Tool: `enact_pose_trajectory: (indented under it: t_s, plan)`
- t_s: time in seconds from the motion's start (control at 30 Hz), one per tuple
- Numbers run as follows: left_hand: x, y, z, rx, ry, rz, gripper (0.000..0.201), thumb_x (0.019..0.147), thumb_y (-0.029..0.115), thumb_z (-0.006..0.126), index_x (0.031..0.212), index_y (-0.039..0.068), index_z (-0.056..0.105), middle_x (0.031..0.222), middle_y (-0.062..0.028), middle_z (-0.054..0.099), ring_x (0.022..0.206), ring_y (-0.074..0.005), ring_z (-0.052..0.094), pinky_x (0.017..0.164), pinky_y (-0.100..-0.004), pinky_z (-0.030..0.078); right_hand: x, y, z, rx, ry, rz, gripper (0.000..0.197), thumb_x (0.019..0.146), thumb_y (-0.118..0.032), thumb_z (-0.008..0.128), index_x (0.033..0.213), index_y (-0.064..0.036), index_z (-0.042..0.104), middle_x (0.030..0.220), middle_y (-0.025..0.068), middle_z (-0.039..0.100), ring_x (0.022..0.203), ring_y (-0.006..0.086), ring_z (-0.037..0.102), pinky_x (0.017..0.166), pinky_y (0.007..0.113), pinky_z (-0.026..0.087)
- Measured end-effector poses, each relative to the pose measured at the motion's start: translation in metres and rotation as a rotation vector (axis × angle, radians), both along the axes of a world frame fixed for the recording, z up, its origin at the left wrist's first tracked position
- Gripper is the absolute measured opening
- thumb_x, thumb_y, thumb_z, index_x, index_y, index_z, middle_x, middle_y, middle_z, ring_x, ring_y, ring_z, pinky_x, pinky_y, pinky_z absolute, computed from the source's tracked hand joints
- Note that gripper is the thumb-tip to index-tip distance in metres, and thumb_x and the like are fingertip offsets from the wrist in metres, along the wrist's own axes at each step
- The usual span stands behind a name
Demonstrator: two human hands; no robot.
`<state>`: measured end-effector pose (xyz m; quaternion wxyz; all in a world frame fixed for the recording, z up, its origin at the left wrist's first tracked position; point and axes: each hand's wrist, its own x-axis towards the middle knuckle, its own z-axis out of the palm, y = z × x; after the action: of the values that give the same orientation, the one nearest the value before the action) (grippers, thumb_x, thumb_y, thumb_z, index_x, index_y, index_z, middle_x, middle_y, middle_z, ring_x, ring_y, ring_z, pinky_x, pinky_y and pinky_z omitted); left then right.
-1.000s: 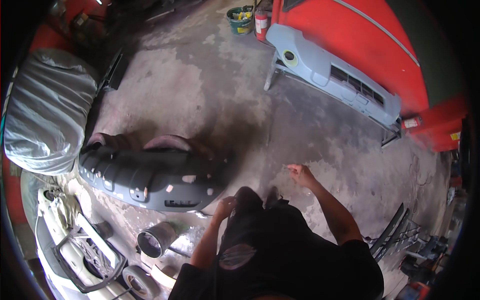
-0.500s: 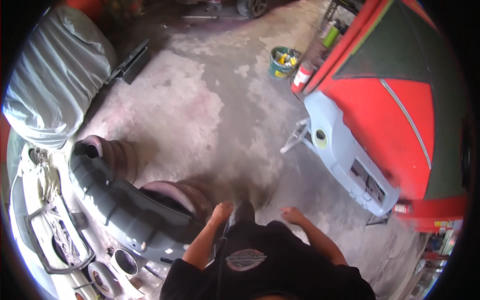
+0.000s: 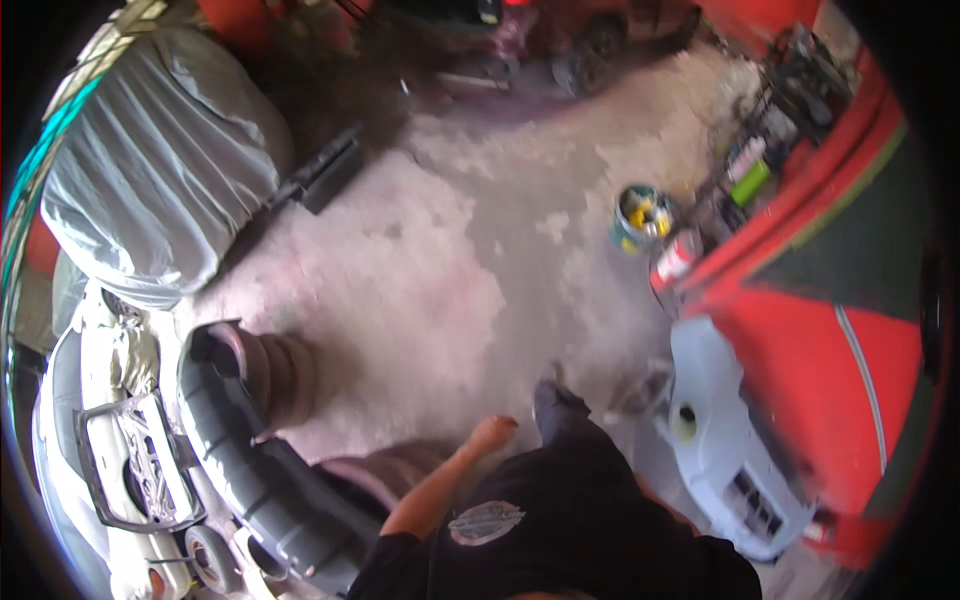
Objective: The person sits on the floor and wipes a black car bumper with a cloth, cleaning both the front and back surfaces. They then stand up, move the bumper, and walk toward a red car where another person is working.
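My left hand [image 3: 493, 433] is in front of my body with its fingers curled in, and nothing shows in it. Nearest to it lies a large dark grey car bumper cover [image 3: 285, 490], resting on stacked maroon wheel rims [image 3: 275, 375]; the hand is apart from both. My right hand is hidden behind my dark shirt; only a strip of the right forearm shows. Beyond that arm a light blue-grey bumper [image 3: 710, 400] leans on a stand by a red car panel. One dark-trousered leg [image 3: 560, 410] is stepping forward.
A car under a silver cover [image 3: 165, 165] stands at the far left. Car parts [image 3: 145, 465] and a small wheel [image 3: 212, 560] lie at the near left. A green bucket [image 3: 632, 238] and a red fire extinguisher [image 3: 678, 258] stand far right. A dark red car [image 3: 610, 45] is at the back.
My view has swung, so the scene sits lower and the bumpers are closer. My leg has stepped forward. My right hand, seen before, is now hidden behind my body.
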<state>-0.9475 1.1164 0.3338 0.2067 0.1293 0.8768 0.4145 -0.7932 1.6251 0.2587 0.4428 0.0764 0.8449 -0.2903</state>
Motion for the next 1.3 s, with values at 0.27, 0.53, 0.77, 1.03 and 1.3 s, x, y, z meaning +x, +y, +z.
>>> enact_pose_trajectory:
  t_s: [0.27, 0.53, 0.77, 1.03, 1.3]
  plan:
    - [-0.14, -0.038, 0.068, 0.009, -0.098, 0.545, 0.029, 0.09, 0.021, 0.062, 0.111, 0.006, 0.076, 0.098, -0.02, 0.075, 0.094, -0.0344, 0.074, 0.088, -0.0416, 0.057, -0.453, -0.029, 0.016, 0.167, 0.452, 0.323, 0.018, 0.086, -0.018, 0.061, 0.089, -0.0042, 0.073, 0.09, 0.0195, 0.073, 0.087, 0.0394, 0.071, 0.077, 0.052, 0.056]
    - [-0.289, -0.117, 0.032, -0.122, -0.219, 0.821, 0.027, 0.091, 0.021, 0.065, 0.105, 0.001, 0.076, 0.097, -0.0207, 0.075, 0.092, -0.0354, 0.074, 0.083, -0.0425, 0.056, -0.774, -0.202, 0.118, -0.401, 0.687, -0.138, 0.035, 0.089, -0.007, 0.06, 0.122, -0.0016, 0.071, 0.08, 0.0089, 0.071, 0.068, 0.0161, 0.066, 0.063, 0.033, 0.053]
    - [-0.444, -0.256, -0.083, 0.111, -0.472, 0.957, 0.024, 0.089, 0.018, 0.06, 0.097, 0.004, 0.077, 0.08, -0.0159, 0.074, 0.071, -0.0259, 0.073, 0.062, -0.0411, 0.058, -0.849, -0.28, 0.056, -0.138, 0.059, 0.261, 0.04, 0.091, -0.011, 0.061, 0.129, -0.0024, 0.066, 0.097, 0.0114, 0.075, 0.08, 0.0248, 0.074, 0.07, 0.035, 0.059]
    - [-0.683, -0.442, -0.037, -0.157, -0.16, 0.578, 0.022, 0.089, 0.023, 0.065, 0.094, 0.004, 0.074, 0.085, -0.019, 0.073, 0.082, -0.0362, 0.072, 0.071, -0.044, 0.058, -0.956, -0.332, 0.104, -0.294, -0.019, -0.57, 0.043, 0.09, 0.0, 0.054, 0.132, 0.0004, 0.061, 0.084, 0.0152, 0.071, 0.061, 0.0231, 0.067, 0.05, 0.036, 0.053]
    - [-0.915, -0.48, -0.031, -0.01, -0.179, 0.757, 0.023, 0.09, 0.021, 0.062, 0.095, 0.003, 0.075, 0.095, -0.0182, 0.076, 0.085, -0.0362, 0.073, 0.075, -0.0448, 0.058, -1.158, -0.415, 0.075, -0.154, 0.007, -0.103, 0.04, 0.091, -0.004, 0.061, 0.13, 0.0003, 0.064, 0.087, 0.0155, 0.073, 0.071, 0.0268, 0.072, 0.056, 0.04, 0.06]
